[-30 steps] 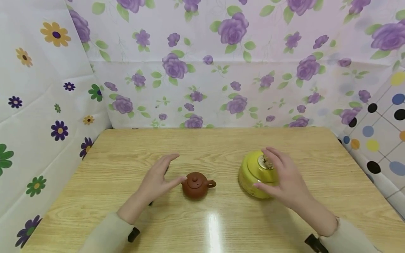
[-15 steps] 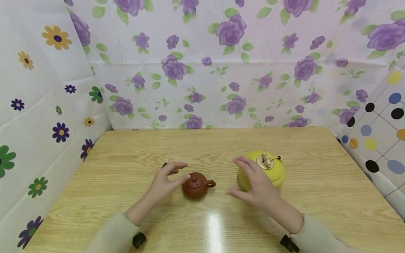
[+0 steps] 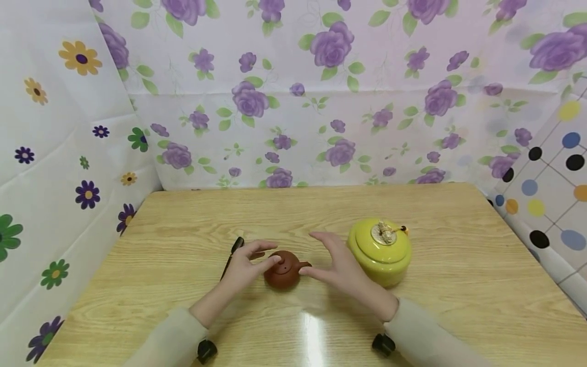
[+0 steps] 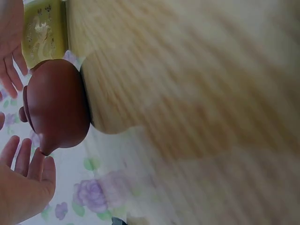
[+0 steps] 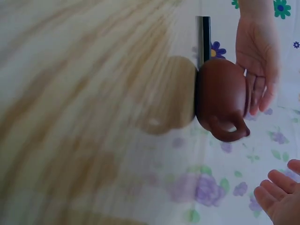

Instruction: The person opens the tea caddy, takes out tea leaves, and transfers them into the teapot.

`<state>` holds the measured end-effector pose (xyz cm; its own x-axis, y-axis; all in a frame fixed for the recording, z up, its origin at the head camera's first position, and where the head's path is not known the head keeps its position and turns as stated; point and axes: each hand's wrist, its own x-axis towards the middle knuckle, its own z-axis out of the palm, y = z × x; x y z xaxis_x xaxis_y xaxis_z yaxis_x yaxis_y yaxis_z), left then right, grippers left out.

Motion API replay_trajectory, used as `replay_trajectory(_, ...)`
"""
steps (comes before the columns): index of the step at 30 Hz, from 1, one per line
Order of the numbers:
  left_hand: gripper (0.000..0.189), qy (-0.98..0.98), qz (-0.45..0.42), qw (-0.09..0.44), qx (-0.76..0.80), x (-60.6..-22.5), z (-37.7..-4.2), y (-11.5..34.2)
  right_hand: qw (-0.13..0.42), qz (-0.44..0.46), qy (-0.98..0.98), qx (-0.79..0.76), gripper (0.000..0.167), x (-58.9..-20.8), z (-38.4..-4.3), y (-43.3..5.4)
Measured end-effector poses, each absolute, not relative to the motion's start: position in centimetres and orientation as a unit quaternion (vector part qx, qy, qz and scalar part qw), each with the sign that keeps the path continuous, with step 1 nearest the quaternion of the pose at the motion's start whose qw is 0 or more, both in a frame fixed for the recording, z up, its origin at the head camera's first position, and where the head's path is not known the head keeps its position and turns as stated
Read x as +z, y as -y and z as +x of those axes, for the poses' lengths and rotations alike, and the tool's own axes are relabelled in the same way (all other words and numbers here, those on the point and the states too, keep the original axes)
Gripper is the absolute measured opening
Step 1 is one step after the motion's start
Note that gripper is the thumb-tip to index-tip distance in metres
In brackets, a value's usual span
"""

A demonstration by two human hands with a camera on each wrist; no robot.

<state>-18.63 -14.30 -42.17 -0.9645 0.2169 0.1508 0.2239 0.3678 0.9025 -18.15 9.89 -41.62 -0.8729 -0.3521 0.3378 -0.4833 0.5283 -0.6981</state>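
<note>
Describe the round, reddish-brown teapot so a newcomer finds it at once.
In the head view, find the pale wood-grain table, then the person's left hand and right hand over it. Between them stands the small, round, reddish-brown teapot. Its matte brown body and side loop handle set it apart from the bigger, glossy yellow jar at the right.

right hand (image 3: 345, 271): come in just beside teapot (image 3: 282, 279), handle side | left hand (image 3: 244, 266): slightly closer to teapot | yellow jar (image 3: 382, 258), right of teapot: mostly uncovered
</note>
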Motion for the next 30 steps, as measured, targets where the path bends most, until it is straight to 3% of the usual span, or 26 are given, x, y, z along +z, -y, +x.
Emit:
replay_trajectory(10, 0.030, 0.832, -0.146, 0.003, -0.536, -42.5, -18.6, 13.9, -0.022, 0.219, 0.863, 0.455, 0.071, -42.7, -19.2, -7.8)
replay_trajectory(20, 0.021, 0.841, -0.145, -0.003, -0.522, -42.8, -18.5, 13.7, -0.061, 0.264, 0.860, 0.432, 0.069, -43.8, -19.8, -6.8)
replay_trajectory(30, 0.021, 0.829, -0.147, -0.005, -0.540, -42.9, -18.6, 13.5, -0.067, 0.273, 0.853, 0.439, 0.061, -44.0, -19.9, -6.5)
